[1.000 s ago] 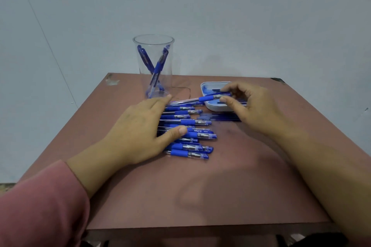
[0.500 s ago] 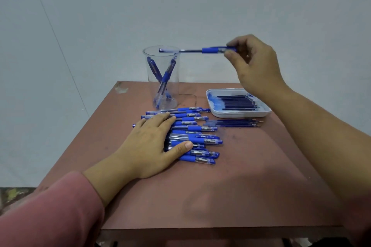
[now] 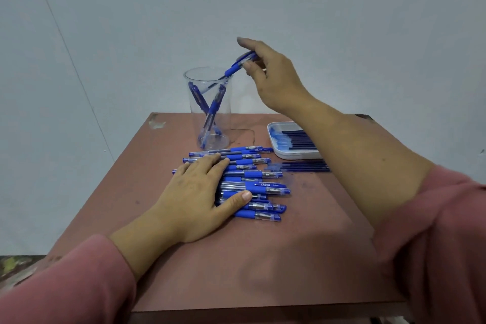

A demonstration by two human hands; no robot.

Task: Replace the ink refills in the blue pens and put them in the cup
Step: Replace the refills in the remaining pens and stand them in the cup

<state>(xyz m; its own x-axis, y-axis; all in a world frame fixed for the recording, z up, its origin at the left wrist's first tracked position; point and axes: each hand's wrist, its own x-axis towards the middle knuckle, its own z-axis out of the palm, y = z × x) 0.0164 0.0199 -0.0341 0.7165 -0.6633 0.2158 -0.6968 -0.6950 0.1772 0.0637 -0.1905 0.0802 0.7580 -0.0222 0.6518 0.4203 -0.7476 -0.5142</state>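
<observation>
The left sleeve [image 3: 65, 284], pink, comes in from the table's [image 3: 236, 258] 7 o'clock corner. The left hand [image 3: 194, 192] lies flat, palm down, with straight fingers on the left ends of the pile of blue pens [image 3: 252, 184] at the table's centre. Its fingers point toward 1 o'clock and its thumb rests across the nearer pens. The hand presses on the pens without gripping any.

Two pens in the pile carry white lettering on the blue grip that looks like "KRERTE". The last letters are unsure, and the smaller print beside it is too small to read. The pens lie side by side, running from 9 to 3 o'clock.

At the table's 12 o'clock edge stands the clear cup [image 3: 209, 110], upright. A few blue pens lean crossed inside it.

Above the cup's rim, the held pen [image 3: 234, 68] slants with its tip down toward 8 o'clock, and the tip is already inside the mouth. The right hand [image 3: 273, 79] pinches the pen's upper end between thumb and fingers. Its forefinger is stretched out above and its wrist is raised well off the table. The right forearm comes up from 4 o'clock. The two hands are well apart.

At 2 o'clock sits a white tray [image 3: 278, 152] holding dark refills [image 3: 299, 139] laid in a row, part hidden by the forearm. Just in front of the tray, loose refills [image 3: 302, 166] lie on the table.
</observation>
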